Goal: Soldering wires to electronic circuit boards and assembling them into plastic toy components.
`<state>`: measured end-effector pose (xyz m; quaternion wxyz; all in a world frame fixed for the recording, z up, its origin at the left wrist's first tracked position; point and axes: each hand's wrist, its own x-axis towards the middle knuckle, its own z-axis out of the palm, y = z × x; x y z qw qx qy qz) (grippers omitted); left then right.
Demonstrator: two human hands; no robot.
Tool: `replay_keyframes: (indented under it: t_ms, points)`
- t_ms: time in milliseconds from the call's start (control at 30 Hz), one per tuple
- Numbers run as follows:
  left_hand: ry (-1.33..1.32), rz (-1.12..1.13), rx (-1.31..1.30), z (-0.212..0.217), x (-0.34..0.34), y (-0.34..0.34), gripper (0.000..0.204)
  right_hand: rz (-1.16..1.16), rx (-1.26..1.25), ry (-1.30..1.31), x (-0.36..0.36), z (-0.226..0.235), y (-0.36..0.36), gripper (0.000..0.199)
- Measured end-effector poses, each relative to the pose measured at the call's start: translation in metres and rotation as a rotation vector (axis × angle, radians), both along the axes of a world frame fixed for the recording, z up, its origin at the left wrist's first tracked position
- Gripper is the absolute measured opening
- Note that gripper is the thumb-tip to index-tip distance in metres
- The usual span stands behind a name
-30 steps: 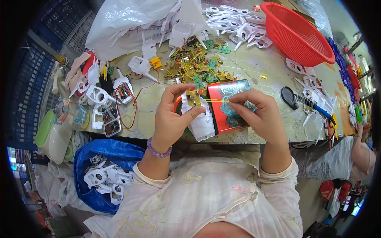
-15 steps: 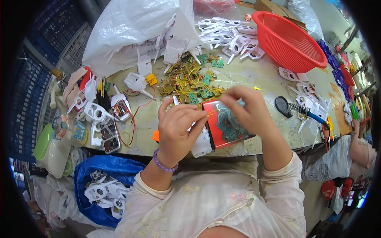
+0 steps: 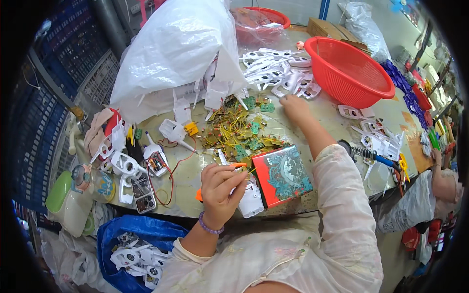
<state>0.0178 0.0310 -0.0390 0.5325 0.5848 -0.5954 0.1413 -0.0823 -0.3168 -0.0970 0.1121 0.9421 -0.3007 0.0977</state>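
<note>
My left hand [image 3: 221,187] is closed near the table's front edge, pinching a thin yellow wire [image 3: 252,171]. A bright orange piece [image 3: 238,165] shows at its fingers, its kind unclear. Under this hand lies a white plastic housing [image 3: 252,199], beside a red box with a teal-patterned lid [image 3: 286,173]. My right arm stretches to the back, where my right hand [image 3: 297,110] is at the near edge of a pile of white plastic shells [image 3: 278,68]. Its fingers are curled together, and what they hold, if anything, is hidden. Green circuit boards with yellow wires [image 3: 239,129] lie heaped between the hands.
A red plastic basket [image 3: 349,73] stands back right, near a soldering iron in its coiled stand [image 3: 364,152]. A big white sack [image 3: 171,53] fills the back left. White housings and a compartment box [image 3: 144,198] lie left; a blue bag [image 3: 141,227] of shells sits below.
My right hand has moved away from the left hand, up to the shell pile at the back. My left hand has shifted slightly down in the picture, still pinching the wire. The view has tilted upward.
</note>
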Motion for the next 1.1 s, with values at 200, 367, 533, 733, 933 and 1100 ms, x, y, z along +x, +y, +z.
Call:
replay_keyframes:
  t_ms: [200,367,533,733,933,1100]
  points:
    - [0.172,-0.068,0.008,0.0,0.0,-0.001,0.018,0.09,0.197,-1.193,-0.035,0.042,0.018,0.012]
    - [0.242,-0.068,0.045,0.002,0.0,0.004,0.02,0.266,1.113,-1.783,-0.079,0.102,0.095,0.019]
    - [0.507,-0.169,0.106,0.004,-0.01,0.004,0.018,0.159,1.698,-1.298,-0.093,0.1,0.12,0.031]
    - [0.181,-0.199,0.151,0.015,-0.021,0.001,0.012,-0.035,1.399,-0.89,-0.069,0.08,0.143,0.039]
    - [0.101,-0.112,0.168,0.018,-0.026,-0.002,0.014,0.072,1.213,-0.738,-0.055,0.074,0.149,0.044]
    - [0.134,-0.075,0.157,0.017,-0.025,-0.004,0.013,0.162,1.083,-0.531,-0.039,0.101,0.143,0.042]
